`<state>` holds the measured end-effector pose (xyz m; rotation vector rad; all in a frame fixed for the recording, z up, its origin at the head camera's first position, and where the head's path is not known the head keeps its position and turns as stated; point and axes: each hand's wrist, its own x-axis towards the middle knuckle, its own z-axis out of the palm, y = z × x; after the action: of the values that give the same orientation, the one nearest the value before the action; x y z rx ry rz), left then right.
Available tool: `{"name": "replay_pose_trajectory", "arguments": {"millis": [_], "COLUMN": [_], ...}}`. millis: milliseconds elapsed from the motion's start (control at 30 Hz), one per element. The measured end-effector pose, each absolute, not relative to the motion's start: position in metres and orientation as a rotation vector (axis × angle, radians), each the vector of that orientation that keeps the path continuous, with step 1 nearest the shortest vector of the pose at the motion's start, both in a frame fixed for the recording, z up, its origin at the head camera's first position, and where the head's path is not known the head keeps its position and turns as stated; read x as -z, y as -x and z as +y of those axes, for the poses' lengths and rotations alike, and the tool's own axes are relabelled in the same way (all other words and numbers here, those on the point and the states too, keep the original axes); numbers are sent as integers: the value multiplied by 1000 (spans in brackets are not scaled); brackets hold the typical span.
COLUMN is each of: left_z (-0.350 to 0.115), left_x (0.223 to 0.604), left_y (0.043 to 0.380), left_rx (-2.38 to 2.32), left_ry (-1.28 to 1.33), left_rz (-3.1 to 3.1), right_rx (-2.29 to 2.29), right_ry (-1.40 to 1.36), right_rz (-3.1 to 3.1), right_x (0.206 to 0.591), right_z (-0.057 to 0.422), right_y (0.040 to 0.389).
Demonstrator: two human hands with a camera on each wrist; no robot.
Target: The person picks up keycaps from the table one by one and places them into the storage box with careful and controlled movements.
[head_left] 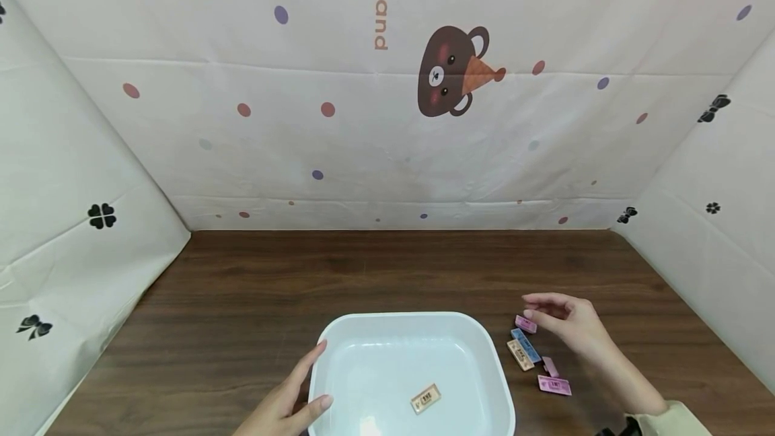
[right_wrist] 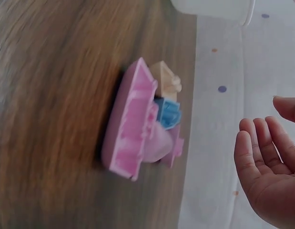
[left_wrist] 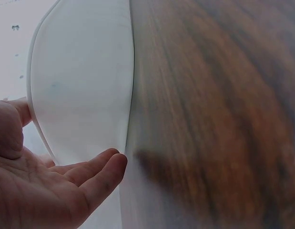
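Observation:
My left hand holds the left rim of a white plastic tray, the thumb over the edge and the fingers along the outer wall. One small beige plastic piece with dark printing lies inside on the tray floor. To the right, my right hand is above the far end of a loose pile, thumb and fingers apart with nothing between them. That pile has a blue piece, a beige piece and several pink pieces. Close up, the nearest pink piece looks hollow and ridged.
A dark wood-grain table carries everything. White printed sheets stand as a back wall, left wall and right wall around it. The pile lies just right of the tray.

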<state>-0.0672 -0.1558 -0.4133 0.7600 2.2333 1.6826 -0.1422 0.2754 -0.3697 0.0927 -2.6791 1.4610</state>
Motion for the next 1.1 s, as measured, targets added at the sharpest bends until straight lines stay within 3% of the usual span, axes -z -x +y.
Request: {"name": "replay_pose_trajectory", "arguments": {"millis": [300,1100], "left_z": [-156,-157], "left_x": [414,413], "left_y": [67,67], "left_rx": [-1686,-1693], "left_ry": [-762,-717], "left_rz": [2231,2183], "right_rx": [-1414,-1304], "right_ry": [29,39], "right_rz": [-2749,-2850], "right_x": [378,394], "right_z": [284,297], "right_y": [149,157]}}
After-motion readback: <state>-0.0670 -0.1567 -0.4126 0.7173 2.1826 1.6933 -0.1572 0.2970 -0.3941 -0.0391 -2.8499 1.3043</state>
